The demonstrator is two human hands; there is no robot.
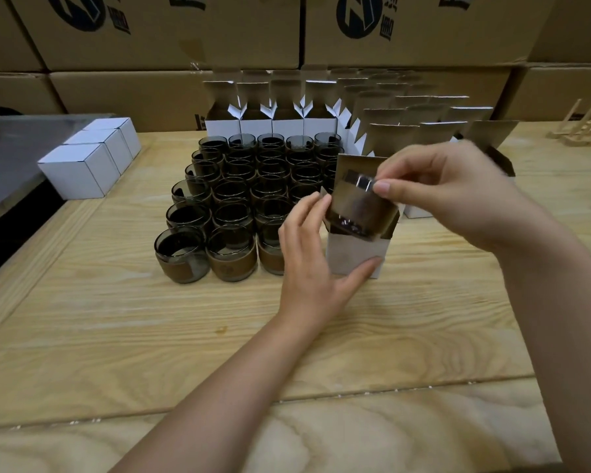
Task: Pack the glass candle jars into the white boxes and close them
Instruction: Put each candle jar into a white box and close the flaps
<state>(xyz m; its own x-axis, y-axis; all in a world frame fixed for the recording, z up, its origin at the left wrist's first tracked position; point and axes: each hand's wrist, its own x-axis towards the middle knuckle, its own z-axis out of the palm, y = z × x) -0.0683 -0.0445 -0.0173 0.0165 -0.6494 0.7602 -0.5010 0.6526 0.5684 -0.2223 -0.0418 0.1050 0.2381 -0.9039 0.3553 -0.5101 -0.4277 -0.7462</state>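
Note:
An open white box [352,257] stands on the wooden table [151,336] right of centre. My left hand [316,264] grips its front and left side. A dark glass candle jar [357,203] sits tilted in the box's mouth, half inside. My right hand [458,196] pinches the jar's rim from above. Several more dark jars with brown bands [232,206] stand in rows to the left of the box. Rows of open white boxes [287,110] with raised flaps stand behind them.
Three closed white boxes [89,155] lie in a row at the left, beside a grey metal surface [11,155]. Large brown cartons [185,32] are stacked along the back. A small wooden rack [584,128] sits at the far right.

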